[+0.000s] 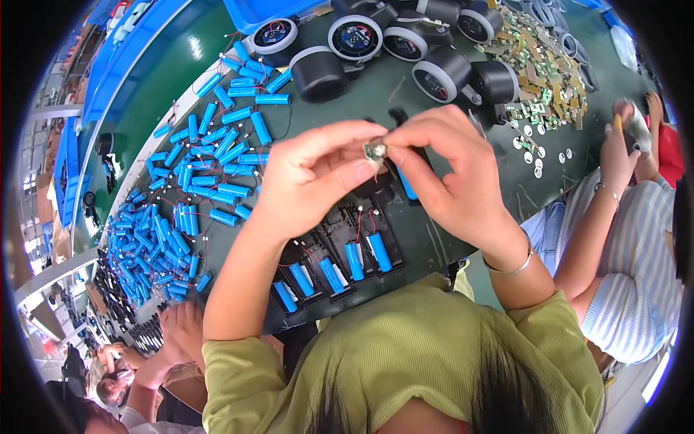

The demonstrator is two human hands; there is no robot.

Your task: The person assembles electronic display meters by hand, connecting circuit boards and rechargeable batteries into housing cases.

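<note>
Both hands are raised over the bench and meet fingertip to fingertip. My left hand pinches a small green circuit board between thumb and fingers. The fingertips of my right hand are closed at the board's right edge, on a small pale part too tiny to name. Below my hands lies a row of black plastic housings, each of several holding a blue cylindrical battery with thin red and black wires. Another blue battery shows partly beneath my right hand.
Loose blue batteries cover the left of the green bench. Black round units with grey rims stand at the back. Circuit boards are piled at the back right, beside grey rings. Co-workers' hands show on both sides.
</note>
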